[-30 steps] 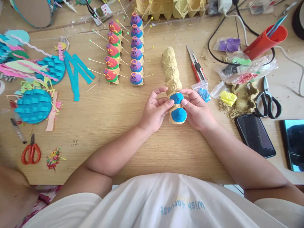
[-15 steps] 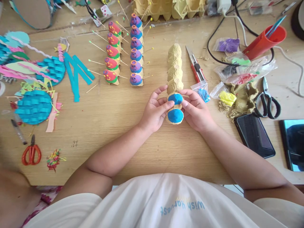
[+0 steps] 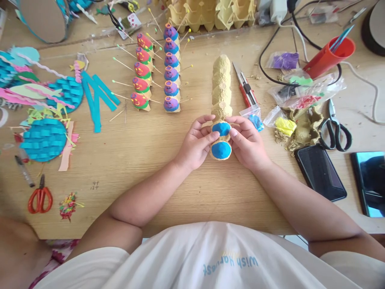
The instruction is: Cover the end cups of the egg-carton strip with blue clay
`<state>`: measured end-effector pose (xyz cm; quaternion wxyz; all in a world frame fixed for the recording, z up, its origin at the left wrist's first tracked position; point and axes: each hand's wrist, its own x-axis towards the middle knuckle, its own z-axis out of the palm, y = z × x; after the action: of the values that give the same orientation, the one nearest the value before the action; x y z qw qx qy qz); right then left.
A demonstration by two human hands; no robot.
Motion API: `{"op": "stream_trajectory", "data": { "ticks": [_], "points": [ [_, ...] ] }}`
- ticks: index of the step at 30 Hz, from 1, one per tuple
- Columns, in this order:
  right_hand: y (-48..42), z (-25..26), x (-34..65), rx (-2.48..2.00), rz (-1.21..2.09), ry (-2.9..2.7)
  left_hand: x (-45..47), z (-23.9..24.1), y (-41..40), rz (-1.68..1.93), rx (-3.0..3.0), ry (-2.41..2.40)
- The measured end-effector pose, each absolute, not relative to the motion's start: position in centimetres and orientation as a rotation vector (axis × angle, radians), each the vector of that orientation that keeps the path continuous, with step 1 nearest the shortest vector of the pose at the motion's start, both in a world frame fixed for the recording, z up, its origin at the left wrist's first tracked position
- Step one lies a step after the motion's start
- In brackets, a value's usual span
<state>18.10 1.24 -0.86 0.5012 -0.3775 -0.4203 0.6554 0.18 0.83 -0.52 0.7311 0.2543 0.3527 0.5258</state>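
Note:
A strip of beige egg-carton cones (image 3: 221, 86) lies lengthwise at the table's middle. Its two nearest cones carry caps of blue clay (image 3: 221, 149). My left hand (image 3: 197, 142) grips the strip's near end from the left, thumb pressed on the upper blue cap. My right hand (image 3: 246, 140) grips it from the right, thumb and fingers pinching the same cap. Both hands are closed round the strip.
Two rows of painted red and purple cones with pins (image 3: 156, 76) stand to the left. A box cutter (image 3: 245, 85), bags of coloured clay (image 3: 285, 124), scissors (image 3: 335, 128), two phones (image 3: 320, 170) and a red cup (image 3: 327, 56) lie right. Blue paper discs (image 3: 43, 138) and orange scissors (image 3: 40, 196) lie left.
The cone strip has swung from tilted to nearly straight and shifted slightly left and away. Both hands kept their grip and moved with it.

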Motion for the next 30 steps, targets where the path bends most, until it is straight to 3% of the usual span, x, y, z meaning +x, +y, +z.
{"op": "stream_trajectory", "data": {
  "ticks": [30],
  "points": [
    [1.0,-1.4,18.2,-0.988,1.167,-1.419,0.6,-0.2,0.6,1.196,0.599,0.781]
  ]
}}
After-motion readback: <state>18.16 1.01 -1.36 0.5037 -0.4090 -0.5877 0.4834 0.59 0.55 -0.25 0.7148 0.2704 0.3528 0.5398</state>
